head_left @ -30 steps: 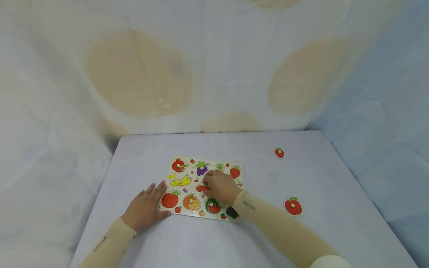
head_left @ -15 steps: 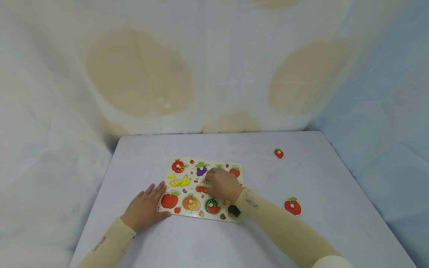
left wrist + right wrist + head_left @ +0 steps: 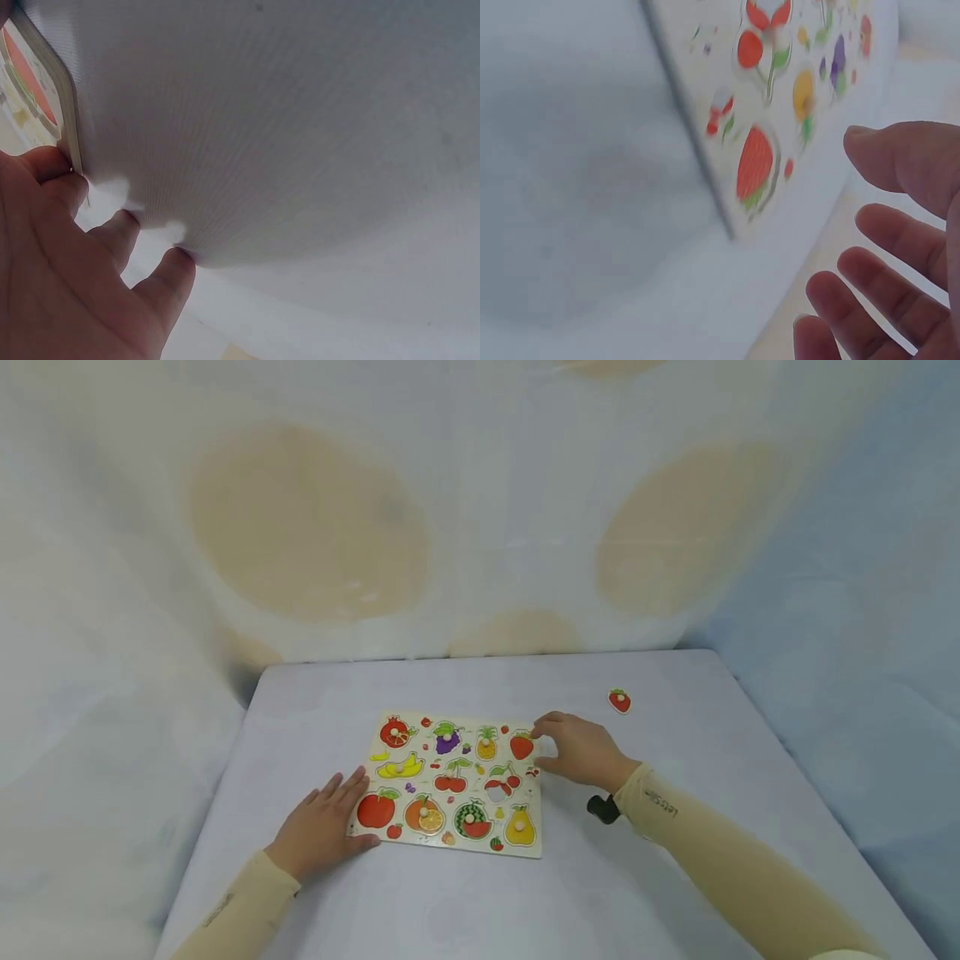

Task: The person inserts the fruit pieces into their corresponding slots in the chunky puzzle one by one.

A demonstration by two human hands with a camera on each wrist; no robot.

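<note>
A fruit puzzle board (image 3: 467, 845) lies on the table, with several knobbed pieces in it, among them a watermelon (image 3: 472, 820), a pear (image 3: 520, 827) and an orange (image 3: 424, 816). The printed strawberry (image 3: 522, 745) and apple (image 3: 376, 810) show no knob. My left hand (image 3: 318, 828) rests flat at the board's left edge; its spread fingertips (image 3: 176, 262) press the cloth in the left wrist view. My right hand (image 3: 576, 750) hovers just past the board's right edge. Its fingers (image 3: 859, 292) are apart and hold nothing in the right wrist view.
A loose strawberry piece (image 3: 619, 701) lies at the back right of the white-covered table (image 3: 450, 910). My right forearm (image 3: 720, 847) crosses the right side and hides the spot where a loose apple piece showed earlier. Cloth walls (image 3: 480, 527) stand around the table.
My right hand has left the middle of the board and moved right, uncovering the cherries, pineapple and pear. Its forearm now covers the loose apple piece. My left hand has stayed in place.
</note>
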